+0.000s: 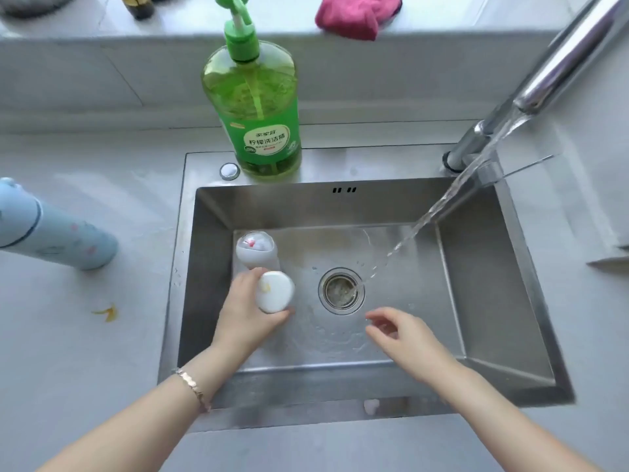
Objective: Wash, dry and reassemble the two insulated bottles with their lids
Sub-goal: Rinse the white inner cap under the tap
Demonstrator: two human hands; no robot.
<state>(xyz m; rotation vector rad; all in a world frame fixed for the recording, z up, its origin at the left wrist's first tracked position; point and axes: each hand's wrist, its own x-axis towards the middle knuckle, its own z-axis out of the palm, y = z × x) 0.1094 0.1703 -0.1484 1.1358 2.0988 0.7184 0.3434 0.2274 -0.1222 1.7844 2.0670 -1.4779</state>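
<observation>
Inside the steel sink [476, 301], my left hand [245, 311] grips a white bottle lid [275, 291] with a small yellow mark, low near the sink floor. Just behind it stands a white bottle [255, 248], its open mouth facing up. My right hand [396, 330] hovers open and empty in front of the drain [341, 291]. A light blue insulated bottle [51, 229] with its lid on stands on the counter at the left.
The tap [558, 63] at the right runs a stream of water down by the drain. A green dish soap pump bottle [253, 107] stands behind the sink. A pink cloth [354, 13] lies on the back ledge. A yellow scrap [107, 312] lies on the left counter.
</observation>
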